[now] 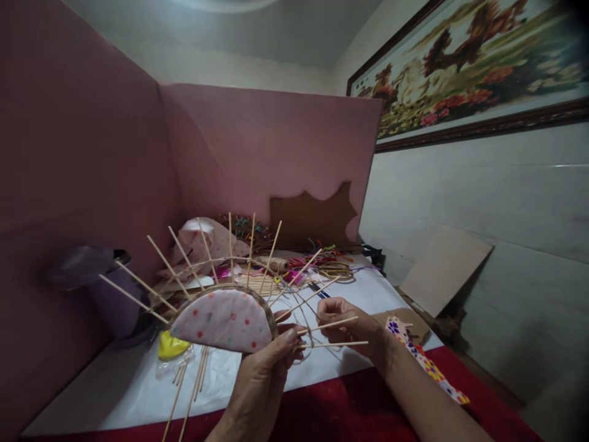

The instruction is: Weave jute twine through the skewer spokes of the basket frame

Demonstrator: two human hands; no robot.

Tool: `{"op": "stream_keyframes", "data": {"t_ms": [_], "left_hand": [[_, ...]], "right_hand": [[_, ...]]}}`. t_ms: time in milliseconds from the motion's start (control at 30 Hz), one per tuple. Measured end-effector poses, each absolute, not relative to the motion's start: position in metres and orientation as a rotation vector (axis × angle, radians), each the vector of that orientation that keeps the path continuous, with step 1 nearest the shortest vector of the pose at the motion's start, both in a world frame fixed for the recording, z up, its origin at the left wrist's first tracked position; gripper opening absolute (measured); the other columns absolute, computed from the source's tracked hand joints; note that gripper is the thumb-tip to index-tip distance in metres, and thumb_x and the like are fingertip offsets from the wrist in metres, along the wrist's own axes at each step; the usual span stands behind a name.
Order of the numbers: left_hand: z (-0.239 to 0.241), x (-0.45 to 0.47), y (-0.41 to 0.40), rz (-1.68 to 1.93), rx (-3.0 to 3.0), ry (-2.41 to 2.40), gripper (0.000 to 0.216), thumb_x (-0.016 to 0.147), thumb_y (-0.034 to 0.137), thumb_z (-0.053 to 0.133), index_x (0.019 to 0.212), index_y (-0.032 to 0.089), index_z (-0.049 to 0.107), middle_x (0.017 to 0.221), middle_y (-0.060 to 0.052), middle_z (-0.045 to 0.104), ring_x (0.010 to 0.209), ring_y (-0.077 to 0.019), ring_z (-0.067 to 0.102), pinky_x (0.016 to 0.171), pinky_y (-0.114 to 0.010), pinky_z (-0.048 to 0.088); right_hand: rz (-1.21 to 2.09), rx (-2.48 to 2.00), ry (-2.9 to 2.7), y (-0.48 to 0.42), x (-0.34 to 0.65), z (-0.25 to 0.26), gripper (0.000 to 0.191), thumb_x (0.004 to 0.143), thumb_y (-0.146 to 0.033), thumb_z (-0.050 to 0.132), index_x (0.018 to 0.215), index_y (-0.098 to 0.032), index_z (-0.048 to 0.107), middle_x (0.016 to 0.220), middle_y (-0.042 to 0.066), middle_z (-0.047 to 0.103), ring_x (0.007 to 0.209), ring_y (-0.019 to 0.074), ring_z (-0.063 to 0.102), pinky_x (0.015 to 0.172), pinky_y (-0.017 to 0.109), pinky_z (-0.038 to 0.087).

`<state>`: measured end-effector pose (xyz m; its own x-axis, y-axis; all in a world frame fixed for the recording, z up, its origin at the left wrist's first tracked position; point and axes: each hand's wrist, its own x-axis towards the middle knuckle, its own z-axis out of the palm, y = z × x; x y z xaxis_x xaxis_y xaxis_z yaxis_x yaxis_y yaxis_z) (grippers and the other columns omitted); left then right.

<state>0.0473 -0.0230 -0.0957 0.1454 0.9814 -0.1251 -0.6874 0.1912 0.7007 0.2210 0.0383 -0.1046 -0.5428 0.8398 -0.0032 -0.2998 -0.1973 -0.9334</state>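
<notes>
My left hand (271,368) grips the right end of a half-round piece covered in pale fabric with small red and blue prints (225,322). Thin wooden sticks (252,248) fan out from its curved, twine-bound edge, and a strand of twine (230,259) arcs across them. My right hand (343,322) is closed beside the lowest sticks, its fingers pinched on the twine, which runs to the sticks near my left fingertips. The very tip of the pinch is too small to make out clearly.
Loose sticks (186,393) and a yellow item in clear plastic (172,347) lie at the left. Behind are scissors (338,272), a twine roll (276,264) and pale pink cloth (207,239). A flower-patterned strip (427,362) lies right. A purple bin (117,301) stands left.
</notes>
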Motion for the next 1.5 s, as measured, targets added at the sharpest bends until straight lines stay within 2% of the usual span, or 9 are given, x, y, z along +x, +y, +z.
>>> {"op": "stream_keyframes", "data": {"t_ms": [100,267,467,667,933,1067,1267,1367,1500], "left_hand": [[-0.097,0.047,-0.022,1.284,0.551,0.628,0.007,0.07,0.009,0.067,0.076,0.007,0.068,0.076,-0.009,0.069,0.067,-0.0115,0.062,0.063,-0.02,0.05],[-0.098,0.045,-0.015,1.361,0.532,0.64,0.028,0.068,0.005,0.065,0.095,0.011,0.062,0.076,-0.007,0.069,0.062,-0.0117,0.062,0.056,-0.02,0.05],[-0.095,0.043,-0.014,1.369,0.549,0.652,0.029,0.068,0.002,0.064,0.096,0.01,0.06,0.078,-0.009,0.069,0.065,-0.0123,0.063,0.055,-0.019,0.05],[-0.092,0.043,-0.017,1.335,0.556,0.666,0.026,0.067,0.004,0.066,0.092,0.009,0.062,0.079,-0.009,0.069,0.065,-0.0127,0.062,0.055,-0.02,0.05],[-0.092,0.044,-0.016,1.355,0.575,0.675,0.032,0.064,0.004,0.068,0.095,0.01,0.061,0.075,-0.008,0.069,0.063,-0.0131,0.063,0.052,-0.019,0.049],[-0.093,0.044,-0.016,1.338,0.591,0.682,0.033,0.064,0.004,0.068,0.096,0.009,0.06,0.076,-0.008,0.069,0.063,-0.0126,0.063,0.053,-0.019,0.049],[-0.093,0.043,-0.018,1.363,0.594,0.719,0.034,0.063,0.003,0.068,0.096,0.01,0.061,0.077,-0.008,0.068,0.064,-0.0127,0.063,0.055,-0.019,0.05],[-0.092,0.043,-0.017,1.405,0.577,0.741,0.033,0.064,0.003,0.068,0.096,0.009,0.062,0.077,-0.007,0.068,0.066,-0.0126,0.063,0.056,-0.019,0.051],[-0.091,0.044,-0.017,1.447,0.59,0.719,0.036,0.063,0.004,0.07,0.097,0.012,0.063,0.078,-0.006,0.068,0.065,-0.0127,0.064,0.058,-0.02,0.052]], "right_hand": [[1.815,-0.731,-1.266,0.037,0.219,-0.105,0.031,0.062,-0.031,0.076,0.059,-0.014,0.05,0.04,-0.009,0.036,0.035,0.0012,0.022,0.034,0.017,0.011],[1.791,-0.751,-1.293,0.032,0.216,-0.103,0.021,0.064,-0.025,0.072,0.063,-0.014,0.053,0.041,-0.009,0.036,0.035,0.0022,0.024,0.035,0.018,0.016],[1.692,-0.847,-1.295,0.019,0.215,-0.094,0.018,0.063,-0.021,0.073,0.069,-0.013,0.058,0.043,-0.009,0.037,0.036,0.0015,0.023,0.036,0.019,0.013],[1.665,-0.901,-1.354,0.01,0.227,-0.087,0.016,0.068,-0.026,0.07,0.07,-0.012,0.063,0.039,-0.01,0.032,0.035,0.0017,0.019,0.037,0.021,0.009],[1.577,-1.105,-1.395,-0.003,0.246,-0.077,0.019,0.068,-0.028,0.065,0.077,-0.011,0.069,0.05,-0.003,0.047,0.043,0.0035,0.026,0.039,0.02,0.01],[1.373,-1.169,-1.479,-0.006,0.249,-0.081,0.018,0.07,-0.029,0.064,0.074,-0.012,0.069,0.062,0.001,0.055,0.045,0.0039,0.028,0.039,0.02,0.014],[1.022,-1.172,-1.477,-0.012,0.248,-0.083,0.02,0.072,-0.035,0.066,0.07,-0.016,0.06,0.056,-0.004,0.045,0.047,0.0059,0.032,0.042,0.02,0.024],[0.78,-1.126,-1.481,-0.018,0.245,-0.086,0.02,0.075,-0.035,0.064,0.07,-0.017,0.059,0.061,-0.002,0.05,0.056,0.0095,0.041,0.05,0.023,0.032],[0.39,-1.18,-1.532,-0.03,0.241,-0.094,0.01,0.079,-0.029,0.06,0.078,-0.02,0.061,0.067,0.001,0.057,0.061,0.0139,0.049,0.054,0.026,0.037]]}}
